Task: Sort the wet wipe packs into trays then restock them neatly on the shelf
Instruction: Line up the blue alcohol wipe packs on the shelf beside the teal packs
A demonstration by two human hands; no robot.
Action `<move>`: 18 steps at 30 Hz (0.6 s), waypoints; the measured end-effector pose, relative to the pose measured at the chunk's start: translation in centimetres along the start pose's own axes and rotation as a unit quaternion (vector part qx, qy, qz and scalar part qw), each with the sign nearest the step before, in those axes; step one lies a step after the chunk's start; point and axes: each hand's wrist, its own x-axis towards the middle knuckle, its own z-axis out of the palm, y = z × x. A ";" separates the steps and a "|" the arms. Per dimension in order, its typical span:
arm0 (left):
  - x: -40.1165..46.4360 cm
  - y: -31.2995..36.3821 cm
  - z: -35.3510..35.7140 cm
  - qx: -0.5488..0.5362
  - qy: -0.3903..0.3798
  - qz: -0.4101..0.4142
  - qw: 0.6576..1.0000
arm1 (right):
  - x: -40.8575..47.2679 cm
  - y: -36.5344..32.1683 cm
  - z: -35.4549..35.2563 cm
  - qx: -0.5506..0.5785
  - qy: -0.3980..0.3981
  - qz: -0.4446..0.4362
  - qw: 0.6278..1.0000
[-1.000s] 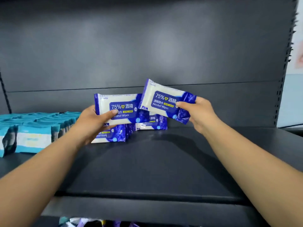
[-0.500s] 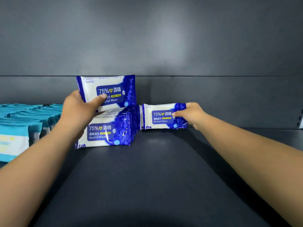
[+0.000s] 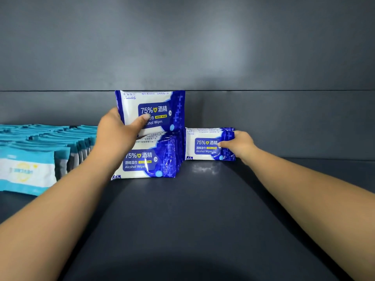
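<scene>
The right hand [image 3: 240, 146] has now set its blue pack [image 3: 209, 144] down on the shelf [image 3: 203, 220], right of the blue row [image 3: 148, 159], still pinching it; the left hand [image 3: 119, 132] grips another pack [image 3: 154, 110] above the row, so restocking goes on

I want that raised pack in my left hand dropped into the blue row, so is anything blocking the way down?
Nothing visible. The left hand holds the raised pack directly above the blue row; only air lies between.
</scene>
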 end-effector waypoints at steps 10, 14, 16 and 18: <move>-0.5 0.3 0.2 -0.009 -0.030 0.010 0.999 | -4.2 -3.9 -2.7 0.052 0.013 -0.096 0.994; -1.4 1.0 0.2 -0.078 -0.087 0.018 0.993 | -7.8 -6.8 -3.5 0.182 -0.212 -0.085 0.956; -2.0 1.0 0.3 -0.087 -0.142 0.035 0.985 | -8.9 -7.3 -3.5 0.249 -0.259 -0.071 0.931; -2.4 0.6 0.5 -0.064 -0.196 0.061 0.977 | -9.5 -7.2 -3.4 0.270 -0.253 -0.068 0.926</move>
